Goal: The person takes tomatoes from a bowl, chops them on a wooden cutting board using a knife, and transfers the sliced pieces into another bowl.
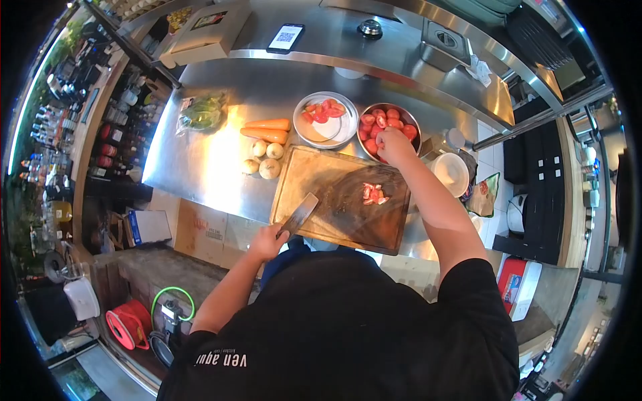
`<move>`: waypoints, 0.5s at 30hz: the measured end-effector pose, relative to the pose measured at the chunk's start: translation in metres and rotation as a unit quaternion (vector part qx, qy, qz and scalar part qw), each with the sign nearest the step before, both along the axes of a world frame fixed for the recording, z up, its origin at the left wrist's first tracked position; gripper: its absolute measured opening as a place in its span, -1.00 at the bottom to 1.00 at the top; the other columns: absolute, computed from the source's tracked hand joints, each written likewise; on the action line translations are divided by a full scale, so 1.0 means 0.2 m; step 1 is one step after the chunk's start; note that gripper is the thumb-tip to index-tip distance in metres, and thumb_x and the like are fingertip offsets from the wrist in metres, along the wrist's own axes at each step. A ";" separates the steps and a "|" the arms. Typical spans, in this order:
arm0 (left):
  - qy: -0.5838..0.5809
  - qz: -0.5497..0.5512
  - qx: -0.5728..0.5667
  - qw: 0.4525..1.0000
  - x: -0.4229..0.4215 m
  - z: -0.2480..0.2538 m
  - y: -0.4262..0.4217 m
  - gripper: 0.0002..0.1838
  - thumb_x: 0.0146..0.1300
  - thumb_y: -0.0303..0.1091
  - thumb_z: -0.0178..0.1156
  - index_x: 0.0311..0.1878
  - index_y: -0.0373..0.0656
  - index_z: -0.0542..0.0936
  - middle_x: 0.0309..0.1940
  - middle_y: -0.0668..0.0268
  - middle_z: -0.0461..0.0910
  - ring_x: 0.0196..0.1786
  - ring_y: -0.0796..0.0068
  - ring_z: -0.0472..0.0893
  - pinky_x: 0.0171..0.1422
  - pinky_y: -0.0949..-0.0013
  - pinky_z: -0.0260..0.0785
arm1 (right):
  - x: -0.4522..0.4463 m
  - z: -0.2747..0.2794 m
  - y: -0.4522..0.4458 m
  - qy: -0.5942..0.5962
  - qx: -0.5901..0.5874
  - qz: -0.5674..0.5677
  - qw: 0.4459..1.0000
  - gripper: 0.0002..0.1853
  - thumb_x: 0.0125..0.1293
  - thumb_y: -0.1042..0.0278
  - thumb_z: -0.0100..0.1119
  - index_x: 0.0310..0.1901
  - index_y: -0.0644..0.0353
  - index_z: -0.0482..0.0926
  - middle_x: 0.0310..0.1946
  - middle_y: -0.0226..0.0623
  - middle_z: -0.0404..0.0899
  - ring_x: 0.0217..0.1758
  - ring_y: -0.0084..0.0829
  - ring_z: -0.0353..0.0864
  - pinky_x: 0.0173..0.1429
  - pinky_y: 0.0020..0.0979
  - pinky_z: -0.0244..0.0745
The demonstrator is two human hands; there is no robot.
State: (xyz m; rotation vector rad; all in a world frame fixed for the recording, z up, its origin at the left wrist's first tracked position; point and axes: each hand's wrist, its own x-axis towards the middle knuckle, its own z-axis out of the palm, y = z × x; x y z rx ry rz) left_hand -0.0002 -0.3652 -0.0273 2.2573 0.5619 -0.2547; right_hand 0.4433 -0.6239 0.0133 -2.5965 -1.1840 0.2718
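Note:
My left hand (pixel 267 242) is closed round the handle of a knife (pixel 300 212), its broad blade slanting over the left front of a wooden cutting board (pixel 317 170). On the right part of the board lies a small pile of chopped tomato (pixel 374 194). My right hand (pixel 396 146) reaches into a metal bowl (pixel 418 125) full of red tomatoes (pixel 378 115), some of them cut. Its fingers curl down on a tomato there, the fingertips partly hidden. Left of that bowl, a pale round bowl (pixel 299 131) holds cut tomato pieces (pixel 324 111).
Carrots (pixel 266 129), several onions (pixel 269 168) and bagged green vegetables (pixel 200 112) lie on the steel counter (pixel 200 174). A white tub (pixel 449 175) stands right of the board. A raised shelf carries a phone (pixel 286 38), a bell (pixel 370 28) and a metal container (pixel 445 45).

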 end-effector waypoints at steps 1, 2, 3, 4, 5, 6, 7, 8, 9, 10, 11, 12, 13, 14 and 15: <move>0.001 -0.002 -0.002 1.000 0.00 0.00 0.00 -0.59 0.55 -0.05 0.32 -0.15 -0.31 0.68 -0.27 -0.21 0.74 -0.11 -0.36 0.76 -0.03 -0.23 0.56 | -0.02 -0.02 -0.02 -0.030 0.094 0.020 0.995 -0.84 0.20 0.45 0.50 -0.17 0.16 0.76 -0.09 -0.03 0.79 0.03 0.05 0.80 0.14 0.03 0.68; 0.001 -0.004 -0.003 1.000 -0.01 0.00 0.00 -0.59 0.55 -0.05 0.32 -0.15 -0.30 0.68 -0.27 -0.21 0.74 -0.11 -0.36 0.76 -0.03 -0.23 0.56 | -0.01 -0.02 -0.02 -0.029 0.092 0.025 0.995 -0.84 0.20 0.45 0.50 -0.17 0.16 0.76 -0.09 -0.03 0.79 0.03 0.05 0.80 0.14 0.03 0.68; 0.002 0.000 -0.004 1.000 -0.01 0.01 0.00 -0.59 0.55 -0.05 0.32 -0.15 -0.30 0.68 -0.27 -0.21 0.74 -0.11 -0.36 0.76 -0.03 -0.23 0.56 | -0.01 -0.03 -0.03 -0.009 0.093 0.025 0.995 -0.82 0.23 0.42 0.50 -0.13 0.16 0.76 -0.09 -0.03 0.79 0.02 0.05 0.81 0.14 0.01 0.69; 0.002 0.001 -0.002 1.000 -0.01 0.01 0.01 -0.59 0.55 -0.03 0.31 -0.14 -0.28 0.69 -0.27 -0.20 0.75 -0.10 -0.36 0.76 -0.02 -0.23 0.56 | -0.01 -0.02 -0.03 0.011 0.094 0.025 0.995 -0.80 0.26 0.40 0.50 -0.09 0.17 0.77 -0.08 -0.04 0.79 0.02 0.04 0.81 0.15 -0.01 0.69; 0.003 0.003 0.001 1.000 -0.02 0.01 0.01 -0.58 0.55 -0.01 0.30 -0.14 -0.27 0.70 -0.26 -0.18 0.76 -0.10 -0.35 0.76 -0.01 -0.23 0.56 | -0.03 -0.01 -0.04 0.014 0.093 0.031 0.995 -0.80 0.26 0.40 0.50 -0.09 0.17 0.77 -0.08 -0.04 0.79 0.02 0.04 0.81 0.15 -0.01 0.69; 0.016 -0.011 -0.002 1.000 -0.01 0.01 0.01 -0.56 0.55 0.02 0.29 -0.13 -0.25 0.71 -0.25 -0.18 0.76 -0.09 -0.33 0.77 0.00 -0.23 0.57 | -0.05 -0.01 -0.05 -0.013 0.125 0.012 0.992 -0.79 0.29 0.39 0.50 -0.06 0.17 0.78 -0.07 -0.04 0.80 0.02 0.05 0.81 0.15 -0.03 0.70; 0.028 -0.016 0.002 0.999 -0.01 0.00 0.02 -0.55 0.56 0.05 0.28 -0.12 -0.24 0.72 -0.24 -0.17 0.77 -0.08 -0.32 0.77 0.02 -0.23 0.58 | -0.08 0.02 -0.01 -0.038 0.164 0.002 0.986 -0.78 0.32 0.37 0.49 -0.03 0.17 0.80 -0.06 -0.03 0.80 0.01 0.06 0.81 0.15 -0.06 0.70; 0.035 -0.010 -0.037 0.999 0.00 -0.02 0.02 -0.54 0.57 0.07 0.24 -0.08 -0.21 0.75 -0.22 -0.14 0.79 -0.08 -0.28 0.79 0.05 -0.21 0.60 | -0.14 0.04 0.01 0.004 0.180 0.002 0.984 -0.76 0.39 0.34 0.48 0.04 0.17 0.81 -0.03 -0.01 0.81 0.03 0.05 0.83 0.15 -0.08 0.71; 0.026 -0.006 -0.039 0.999 -0.02 -0.08 0.01 -0.58 0.57 0.03 0.23 -0.03 -0.19 0.77 -0.19 -0.13 0.80 -0.07 -0.24 0.80 0.06 -0.20 0.62 | -0.25 0.07 0.06 -0.011 0.193 0.032 0.981 -0.77 0.42 0.39 0.45 0.07 0.18 0.81 -0.11 -0.05 0.81 -0.08 -0.01 0.83 0.09 -0.09 0.70; 0.032 -0.011 -0.036 0.999 -0.04 -0.15 0.03 -0.59 0.56 0.01 0.23 0.00 -0.17 0.79 -0.15 -0.10 0.81 -0.03 -0.19 0.80 0.12 -0.20 0.62 | -0.32 0.01 0.12 0.026 0.213 0.043 0.976 -0.75 0.43 0.45 0.42 0.10 0.18 0.81 -0.17 -0.11 0.78 -0.16 -0.12 0.79 0.01 -0.13 0.69; -0.001 -0.023 -0.032 0.999 -0.08 -0.32 0.04 -0.61 0.53 0.01 0.24 -0.03 -0.14 0.78 -0.12 -0.10 0.81 0.02 -0.19 0.79 0.16 -0.21 0.61 | -0.41 -0.05 0.17 0.106 0.147 0.029 0.983 -0.79 0.40 0.50 0.38 0.05 0.20 0.78 -0.24 -0.18 0.72 -0.23 -0.22 0.73 -0.06 -0.19 0.65; 0.030 -0.035 0.019 0.999 -0.03 -0.15 0.04 -0.64 0.51 -0.01 0.27 -0.09 -0.14 0.77 -0.10 -0.08 0.82 0.06 -0.19 0.78 0.19 -0.22 0.59 | -0.43 -0.19 0.20 0.093 0.194 0.136 0.967 -0.86 0.37 0.49 0.38 -0.06 0.20 0.75 -0.29 -0.20 0.69 -0.24 -0.31 0.70 -0.09 -0.24 0.62; 0.008 -0.024 -0.021 0.999 -0.05 -0.12 0.06 -0.63 0.48 -0.01 0.29 -0.15 -0.17 0.76 -0.10 -0.10 0.81 0.05 -0.22 0.78 0.16 -0.24 0.59 | -0.53 -0.20 0.22 0.184 0.084 0.099 0.974 -0.91 0.37 0.52 0.34 -0.12 0.19 0.71 -0.33 -0.26 0.69 -0.25 -0.39 0.67 -0.10 -0.30 0.59; -0.022 0.007 -0.005 1.000 -0.06 -0.12 0.05 -0.62 0.44 -0.03 0.30 -0.20 -0.21 0.75 -0.14 -0.12 0.80 0.00 -0.26 0.78 0.13 -0.25 0.60 | -0.59 -0.36 0.23 0.175 0.153 0.119 0.965 -0.88 0.38 0.53 0.30 -0.10 0.19 0.74 -0.31 -0.30 0.72 -0.25 -0.45 0.67 -0.08 -0.34 0.59; -0.012 0.027 -0.012 0.999 -0.06 -0.12 0.04 -0.62 0.40 -0.04 0.29 -0.17 -0.23 0.78 -0.16 -0.14 0.81 -0.04 -0.30 0.78 0.10 -0.25 0.61 | -0.67 -0.39 0.24 0.230 0.131 0.090 0.960 -0.86 0.34 0.52 0.32 -0.11 0.22 0.78 -0.30 -0.14 0.78 -0.24 -0.27 0.76 -0.07 -0.22 0.65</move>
